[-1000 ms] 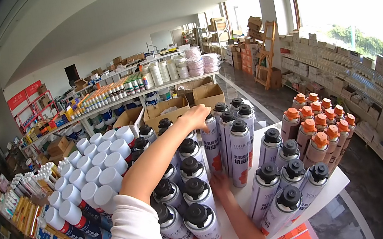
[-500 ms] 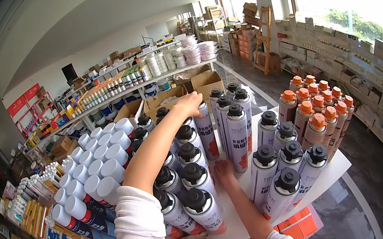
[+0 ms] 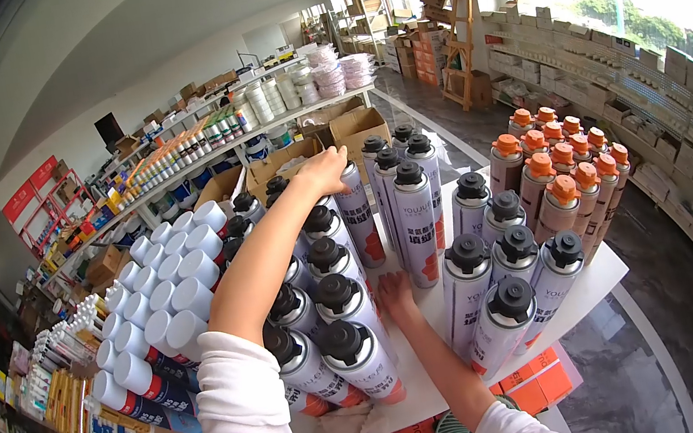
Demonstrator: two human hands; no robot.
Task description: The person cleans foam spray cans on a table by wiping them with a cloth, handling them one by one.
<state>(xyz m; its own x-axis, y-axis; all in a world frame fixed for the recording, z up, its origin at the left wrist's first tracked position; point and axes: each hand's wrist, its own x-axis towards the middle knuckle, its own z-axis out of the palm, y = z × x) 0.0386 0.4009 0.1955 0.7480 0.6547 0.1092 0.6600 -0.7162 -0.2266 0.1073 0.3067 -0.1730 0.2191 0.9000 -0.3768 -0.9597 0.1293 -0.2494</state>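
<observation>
White and grey foam sealant cans with black caps stand upright on a white table. My left hand (image 3: 326,172) reaches over the left-hand rows and is closed round the top of one foam can (image 3: 362,228), hiding its cap. Lower down, my right hand (image 3: 394,293) rests at the tabletop between the can groups, near that can's base. Its fingers look apart, with nothing visible in them. A foam can (image 3: 417,228) stands just right of the held one, and a closer group (image 3: 470,283) stands right of my right forearm.
Brown cans with orange caps (image 3: 563,191) stand at the table's right end. White-capped spray cans (image 3: 186,328) fill the left side. A crumpled cloth (image 3: 349,432) lies at the front edge. Open cartons (image 3: 358,128) and a loaded shelf are behind; a wooden ladder (image 3: 461,53) stands farther back.
The camera view has shifted slightly, so the table and cans sit a little higher and farther left. Both hands keep nearly the same places among the cans.
</observation>
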